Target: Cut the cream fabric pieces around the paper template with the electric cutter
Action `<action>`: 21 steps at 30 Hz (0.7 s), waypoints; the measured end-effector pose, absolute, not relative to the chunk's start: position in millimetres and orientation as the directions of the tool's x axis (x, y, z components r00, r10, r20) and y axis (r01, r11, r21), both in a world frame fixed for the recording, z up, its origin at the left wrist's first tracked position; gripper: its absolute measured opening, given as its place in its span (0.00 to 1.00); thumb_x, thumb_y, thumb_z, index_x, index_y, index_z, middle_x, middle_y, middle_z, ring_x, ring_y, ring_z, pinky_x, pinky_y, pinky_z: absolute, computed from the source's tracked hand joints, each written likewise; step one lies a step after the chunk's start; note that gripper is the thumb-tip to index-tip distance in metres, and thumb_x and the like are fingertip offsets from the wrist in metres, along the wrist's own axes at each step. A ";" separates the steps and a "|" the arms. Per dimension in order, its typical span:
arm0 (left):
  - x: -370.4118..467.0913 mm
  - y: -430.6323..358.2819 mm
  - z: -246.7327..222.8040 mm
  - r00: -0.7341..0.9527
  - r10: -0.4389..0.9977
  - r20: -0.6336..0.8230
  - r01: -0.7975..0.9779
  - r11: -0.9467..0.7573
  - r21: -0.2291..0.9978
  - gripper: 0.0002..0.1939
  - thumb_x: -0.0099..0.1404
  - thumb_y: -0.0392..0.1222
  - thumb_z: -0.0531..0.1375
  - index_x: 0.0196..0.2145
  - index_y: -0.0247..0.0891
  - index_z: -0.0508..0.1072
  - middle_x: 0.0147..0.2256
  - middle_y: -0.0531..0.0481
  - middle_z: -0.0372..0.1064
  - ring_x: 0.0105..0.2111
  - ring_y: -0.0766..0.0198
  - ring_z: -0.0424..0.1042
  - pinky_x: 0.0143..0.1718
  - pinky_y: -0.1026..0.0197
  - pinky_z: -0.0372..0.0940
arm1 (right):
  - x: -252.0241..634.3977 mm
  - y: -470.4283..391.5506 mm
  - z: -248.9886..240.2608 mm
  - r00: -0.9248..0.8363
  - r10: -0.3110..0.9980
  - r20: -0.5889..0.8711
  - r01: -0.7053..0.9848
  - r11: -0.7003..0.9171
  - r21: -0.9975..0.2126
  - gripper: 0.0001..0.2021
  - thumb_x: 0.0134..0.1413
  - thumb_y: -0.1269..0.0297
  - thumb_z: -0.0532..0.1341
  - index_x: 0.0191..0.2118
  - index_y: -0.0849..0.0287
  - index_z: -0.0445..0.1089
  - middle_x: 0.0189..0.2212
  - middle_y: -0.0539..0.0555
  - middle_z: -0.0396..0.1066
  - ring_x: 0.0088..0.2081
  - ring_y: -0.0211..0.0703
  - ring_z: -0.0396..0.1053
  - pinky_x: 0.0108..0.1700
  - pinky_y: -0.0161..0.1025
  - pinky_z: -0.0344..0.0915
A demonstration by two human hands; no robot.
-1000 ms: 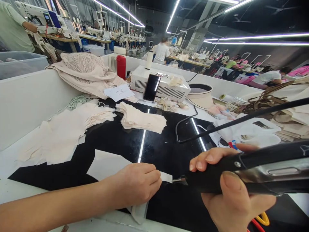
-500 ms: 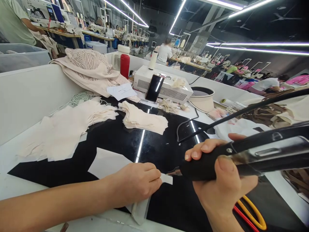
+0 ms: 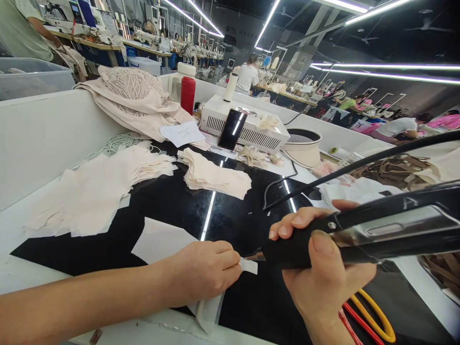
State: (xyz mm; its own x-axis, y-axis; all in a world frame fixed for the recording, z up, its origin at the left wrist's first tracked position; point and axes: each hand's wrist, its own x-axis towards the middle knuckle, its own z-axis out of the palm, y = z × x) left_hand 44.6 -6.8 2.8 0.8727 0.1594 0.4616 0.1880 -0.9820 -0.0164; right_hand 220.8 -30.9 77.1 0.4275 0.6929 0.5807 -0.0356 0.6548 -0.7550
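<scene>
My left hand (image 3: 212, 268) is closed, fingertips pinched on a white sheet piece (image 3: 161, 239) lying on the black glossy board (image 3: 161, 201). A narrow end of the piece sticks out past the fingers. My right hand (image 3: 319, 268) wraps around a thick black corded hand tool (image 3: 291, 247) with a slim metal tip and a metal lever on its side. The tip lies right at the narrow end, close to my left fingertips; whether it touches cannot be seen. Yellow and red loop handles (image 3: 377, 318) show below my right wrist, the rest hidden.
Stacked cream fabric pieces (image 3: 215, 175) and a larger fabric pile (image 3: 86, 191) lie on the board. Behind stand a white vented box (image 3: 247, 127), a phone (image 3: 232, 129), a red bottle (image 3: 187, 96) and a visor (image 3: 302, 146). A black cord (image 3: 345, 170) crosses above the right side.
My right hand and the black tool have shifted slightly left, bringing the tip further over the narrow end. My left hand stays put on the white piece.
</scene>
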 end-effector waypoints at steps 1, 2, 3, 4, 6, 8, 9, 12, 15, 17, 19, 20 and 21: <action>44.6 -6.6 2.1 0.872 0.157 0.463 0.188 -0.982 -0.021 0.08 0.74 0.26 0.59 0.37 0.34 0.72 0.36 0.48 0.70 0.36 0.62 0.70 0.41 0.61 0.68 | 221.4 -31.6 77.9 0.430 0.693 0.579 -0.034 0.653 -0.757 0.18 0.55 0.65 0.74 0.50 0.52 0.71 0.30 0.44 0.75 0.24 0.39 0.72 0.25 0.40 0.76; 44.5 -6.6 1.5 0.872 0.156 0.463 0.189 -0.982 -0.025 0.07 0.74 0.26 0.60 0.37 0.34 0.72 0.36 0.48 0.70 0.36 0.62 0.70 0.41 0.61 0.68 | 222.4 -32.5 78.8 0.438 0.691 0.576 -0.032 0.652 -0.757 0.18 0.55 0.65 0.74 0.50 0.52 0.71 0.29 0.44 0.75 0.24 0.39 0.71 0.25 0.40 0.76; 44.4 -6.6 0.8 0.871 0.155 0.465 0.189 -0.982 -0.028 0.07 0.73 0.26 0.60 0.37 0.35 0.72 0.37 0.48 0.70 0.36 0.62 0.70 0.41 0.61 0.68 | 223.9 -33.6 79.7 0.451 0.686 0.571 -0.030 0.651 -0.758 0.19 0.54 0.64 0.74 0.49 0.52 0.71 0.29 0.44 0.75 0.24 0.39 0.71 0.25 0.39 0.75; 44.2 -6.7 0.3 0.870 0.153 0.469 0.189 -0.981 -0.031 0.07 0.73 0.26 0.61 0.37 0.35 0.71 0.37 0.47 0.70 0.36 0.61 0.70 0.41 0.60 0.68 | 225.6 -34.7 80.6 0.466 0.679 0.567 -0.025 0.651 -0.759 0.19 0.53 0.64 0.74 0.49 0.52 0.71 0.29 0.43 0.75 0.24 0.39 0.71 0.24 0.39 0.75; 43.6 -7.0 0.0 0.869 0.154 0.470 0.190 -0.981 -0.031 0.07 0.72 0.26 0.62 0.37 0.35 0.71 0.37 0.48 0.70 0.37 0.61 0.70 0.41 0.60 0.68 | 229.0 -36.6 81.8 0.495 0.666 0.559 -0.013 0.648 -0.761 0.20 0.51 0.64 0.74 0.49 0.52 0.71 0.28 0.43 0.75 0.24 0.39 0.70 0.24 0.38 0.75; 42.8 -7.4 0.4 0.871 0.160 0.465 0.193 -0.981 -0.025 0.08 0.71 0.25 0.62 0.37 0.35 0.71 0.37 0.48 0.70 0.37 0.61 0.70 0.41 0.61 0.69 | 231.5 -37.8 81.7 0.506 0.658 0.558 0.002 0.646 -0.763 0.20 0.51 0.64 0.74 0.48 0.52 0.71 0.28 0.43 0.75 0.24 0.40 0.70 0.24 0.38 0.74; 42.5 -7.5 0.8 0.870 0.164 0.465 0.195 -0.981 -0.019 0.08 0.71 0.25 0.62 0.37 0.35 0.71 0.37 0.48 0.70 0.37 0.61 0.70 0.41 0.61 0.69 | 232.3 -38.1 81.1 0.508 0.655 0.560 0.008 0.646 -0.763 0.20 0.51 0.64 0.74 0.48 0.52 0.71 0.28 0.43 0.75 0.24 0.40 0.70 0.23 0.38 0.74; 42.0 -7.5 2.0 0.860 0.170 0.481 0.195 -0.981 -0.003 0.08 0.72 0.23 0.59 0.38 0.33 0.71 0.36 0.48 0.70 0.36 0.61 0.71 0.40 0.61 0.69 | 232.8 -38.1 78.2 0.504 0.654 0.564 0.015 0.647 -0.763 0.20 0.51 0.64 0.74 0.49 0.52 0.71 0.28 0.43 0.74 0.24 0.40 0.70 0.24 0.39 0.74; 42.1 -7.0 2.8 0.853 0.162 0.496 0.185 -0.983 0.002 0.07 0.73 0.23 0.58 0.39 0.31 0.72 0.36 0.47 0.71 0.37 0.61 0.71 0.40 0.61 0.70 | 232.1 -37.5 76.3 0.494 0.656 0.570 0.014 0.649 -0.760 0.20 0.52 0.64 0.74 0.49 0.53 0.71 0.29 0.43 0.75 0.24 0.40 0.70 0.24 0.39 0.74; 41.8 -6.7 3.1 0.865 0.166 0.473 0.189 -0.982 -0.001 0.07 0.73 0.24 0.59 0.40 0.32 0.72 0.37 0.47 0.71 0.38 0.61 0.71 0.41 0.61 0.70 | 231.4 -37.4 77.0 0.487 0.663 0.569 0.016 0.644 -0.765 0.19 0.53 0.65 0.74 0.49 0.53 0.71 0.29 0.44 0.75 0.24 0.40 0.71 0.25 0.39 0.75; 41.0 -6.6 3.0 0.881 0.169 0.442 0.191 -0.981 -0.006 0.06 0.73 0.25 0.59 0.42 0.34 0.72 0.39 0.47 0.71 0.39 0.61 0.72 0.42 0.61 0.70 | 230.5 -38.2 78.9 0.490 0.670 0.557 0.011 0.635 -0.773 0.18 0.53 0.66 0.74 0.49 0.53 0.71 0.29 0.44 0.75 0.24 0.40 0.71 0.25 0.40 0.75; 40.5 -6.7 2.9 0.886 0.170 0.432 0.190 -0.982 -0.004 0.07 0.73 0.25 0.59 0.42 0.34 0.71 0.39 0.47 0.72 0.40 0.61 0.72 0.42 0.61 0.71 | 230.0 -39.1 80.1 0.496 0.673 0.549 0.000 0.632 -0.775 0.18 0.53 0.66 0.74 0.49 0.53 0.71 0.29 0.44 0.75 0.24 0.40 0.71 0.25 0.39 0.75; 40.1 -6.8 2.7 0.887 0.171 0.430 0.189 -0.982 0.001 0.07 0.73 0.25 0.59 0.43 0.35 0.71 0.39 0.47 0.72 0.40 0.61 0.72 0.42 0.61 0.71 | 229.3 -40.3 81.1 0.501 0.674 0.543 -0.015 0.634 -0.773 0.19 0.53 0.65 0.74 0.49 0.52 0.71 0.28 0.44 0.74 0.24 0.39 0.71 0.24 0.39 0.75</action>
